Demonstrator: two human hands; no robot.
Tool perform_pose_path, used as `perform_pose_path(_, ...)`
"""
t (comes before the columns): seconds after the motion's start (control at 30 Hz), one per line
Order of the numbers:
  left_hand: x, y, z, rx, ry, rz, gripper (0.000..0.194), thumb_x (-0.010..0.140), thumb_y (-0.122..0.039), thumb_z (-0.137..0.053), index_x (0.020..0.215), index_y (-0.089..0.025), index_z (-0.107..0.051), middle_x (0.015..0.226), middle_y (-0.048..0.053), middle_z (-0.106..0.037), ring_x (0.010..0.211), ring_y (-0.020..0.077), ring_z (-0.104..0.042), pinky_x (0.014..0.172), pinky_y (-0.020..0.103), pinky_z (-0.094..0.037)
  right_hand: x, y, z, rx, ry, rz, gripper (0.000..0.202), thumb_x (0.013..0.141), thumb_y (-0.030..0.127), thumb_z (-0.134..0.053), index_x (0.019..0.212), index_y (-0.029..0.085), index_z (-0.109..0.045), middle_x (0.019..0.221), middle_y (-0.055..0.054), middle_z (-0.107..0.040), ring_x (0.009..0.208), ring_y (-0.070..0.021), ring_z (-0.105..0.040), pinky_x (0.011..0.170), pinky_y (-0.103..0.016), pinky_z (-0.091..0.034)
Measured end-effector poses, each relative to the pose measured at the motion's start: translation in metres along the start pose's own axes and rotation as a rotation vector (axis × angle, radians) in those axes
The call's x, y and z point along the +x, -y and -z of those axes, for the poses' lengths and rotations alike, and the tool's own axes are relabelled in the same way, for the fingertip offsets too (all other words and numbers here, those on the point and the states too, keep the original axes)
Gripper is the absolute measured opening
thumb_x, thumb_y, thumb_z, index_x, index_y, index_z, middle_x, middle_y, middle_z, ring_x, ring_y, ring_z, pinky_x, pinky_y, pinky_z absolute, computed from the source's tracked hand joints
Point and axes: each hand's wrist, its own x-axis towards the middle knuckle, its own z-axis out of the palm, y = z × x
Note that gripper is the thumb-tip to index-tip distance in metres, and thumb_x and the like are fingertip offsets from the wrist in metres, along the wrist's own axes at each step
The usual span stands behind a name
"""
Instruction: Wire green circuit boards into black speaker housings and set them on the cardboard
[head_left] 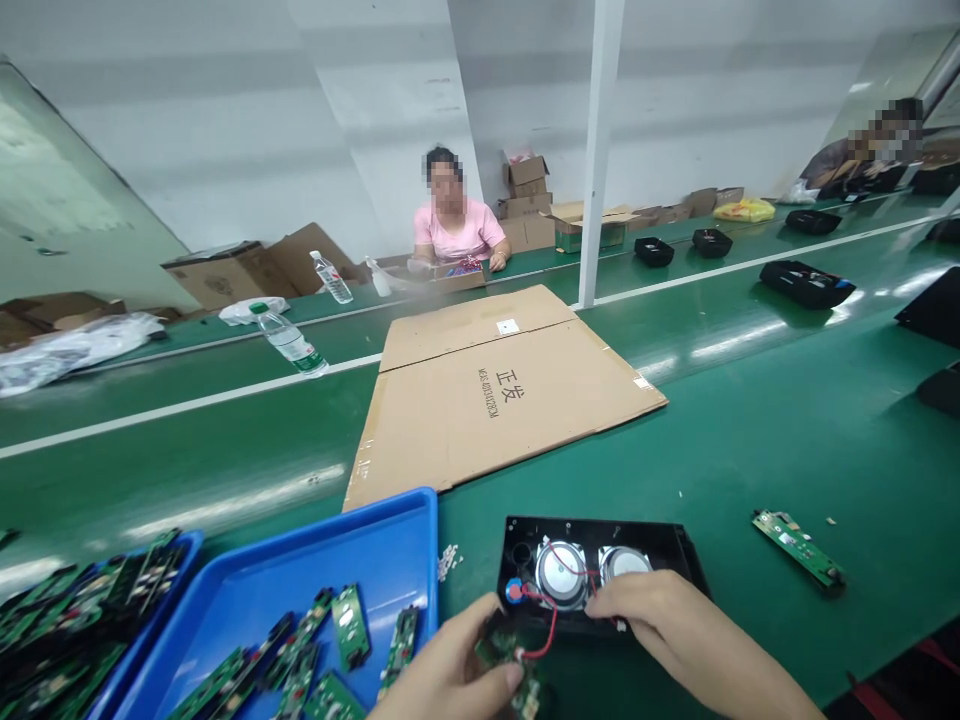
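My left hand (457, 665) is closed on a green circuit board (529, 690), from which a red wire (553, 632) runs up to a black speaker housing (675, 550). Two round silver speakers (561, 574) sit in the housing, with a blue and red round part (514, 591) at its left. Over the right speaker, my right hand (652, 615) has its fingers pressed together at the thin wires; what they pinch is too small to make out. A separate circuit board (799, 548) lies on the green table to the right.
Blue trays (433, 560) with several circuit boards stand at the left. A flat cardboard sheet (480, 400) lies ahead, beside a water bottle (289, 340) and a white post (598, 150). Black housings (806, 284) line the right. A person in pink (457, 232) sits across.
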Motion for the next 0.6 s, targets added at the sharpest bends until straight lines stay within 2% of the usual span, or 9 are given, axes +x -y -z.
perform_pose_path(0.07, 0.006, -0.010, -0.012, -0.086, 0.045, 0.012, 0.037, 0.067, -0.037, -0.074, 0.095, -0.020, -0.059, 0.072, 0.000, -0.071, 0.055, 0.0151, -0.067, 0.049, 0.022, -0.056, 0.010, 0.002, 0.002, 0.011, -0.035, -0.041, 0.031, 0.092, 0.013, -0.043, 0.097, 0.027, -0.071, 0.092, 0.000, -0.070, 0.079, -0.0134, -0.067, 0.070, -0.020, -0.055)
perform_pose_path(0.13, 0.014, -0.018, -0.024, -0.083, -0.035, -0.054, 0.040, 0.070, -0.049, -0.072, 0.091, -0.021, -0.053, 0.074, 0.001, -0.072, 0.065, 0.0187, -0.072, 0.053, 0.024, -0.059, 0.020, 0.004, 0.003, 0.011, -0.078, -0.068, 0.029, 0.093, 0.015, -0.043, 0.089, 0.024, -0.071, 0.091, -0.002, -0.067, 0.073, -0.0130, -0.065, 0.062, -0.020, -0.053)
perform_pose_path(0.2, 0.021, -0.022, -0.033, -0.008, -0.132, -0.112, 0.038, 0.075, -0.054, -0.066, 0.084, -0.023, -0.046, 0.072, 0.001, -0.072, 0.074, 0.0222, -0.074, 0.058, 0.027, -0.061, 0.028, 0.006, 0.000, 0.084, -0.084, -0.118, 0.026, 0.092, 0.016, -0.044, 0.083, 0.022, -0.068, 0.088, -0.002, -0.065, 0.071, -0.0128, -0.064, 0.060, -0.020, -0.052)
perform_pose_path(0.3, 0.031, -0.019, -0.041, 0.066, -0.171, -0.133, 0.036, 0.080, -0.056, -0.058, 0.083, -0.024, -0.042, 0.072, 0.003, -0.072, 0.076, 0.0248, -0.075, 0.062, 0.033, -0.063, 0.034, 0.007, -0.008, 0.262, -0.048, -0.300, 0.014, 0.089, 0.020, -0.049, 0.083, 0.020, -0.062, 0.074, 0.001, -0.062, 0.064, -0.0118, -0.060, 0.058, -0.020, -0.049)
perform_pose_path(0.4, 0.038, -0.011, -0.044, 0.079, -0.187, -0.124, 0.034, 0.083, -0.057, -0.053, 0.085, -0.024, -0.042, 0.082, 0.008, -0.075, 0.076, 0.0260, -0.076, 0.064, 0.037, -0.064, 0.033, 0.005, -0.016, 0.327, -0.096, -0.414, 0.014, 0.090, 0.027, -0.047, 0.083, 0.019, -0.056, 0.066, 0.002, -0.058, 0.059, -0.0110, -0.056, 0.054, -0.019, -0.045)
perform_pose_path(0.53, 0.040, -0.004, -0.042, 0.109, -0.226, -0.143, 0.029, 0.084, -0.053, -0.050, 0.085, -0.026, -0.041, 0.086, 0.009, -0.076, 0.075, 0.0253, -0.076, 0.065, 0.037, -0.063, 0.027, -0.001, -0.023, 0.203, -0.199, -0.357, 0.019, 0.091, 0.028, -0.044, 0.079, 0.019, -0.057, 0.067, 0.000, -0.058, 0.056, -0.0110, -0.053, 0.049, -0.019, -0.042)
perform_pose_path(0.6, 0.040, -0.003, -0.041, 0.153, -0.223, -0.153, 0.026, 0.085, -0.051, -0.049, 0.083, -0.026, -0.042, 0.078, 0.007, -0.075, 0.067, 0.0244, -0.074, 0.062, 0.037, -0.062, 0.025, -0.005, -0.027, 0.086, -0.275, -0.299, 0.021, 0.092, 0.027, -0.042, 0.080, 0.019, -0.058, 0.067, 0.000, -0.059, 0.053, -0.0109, -0.054, 0.047, -0.020, -0.042)
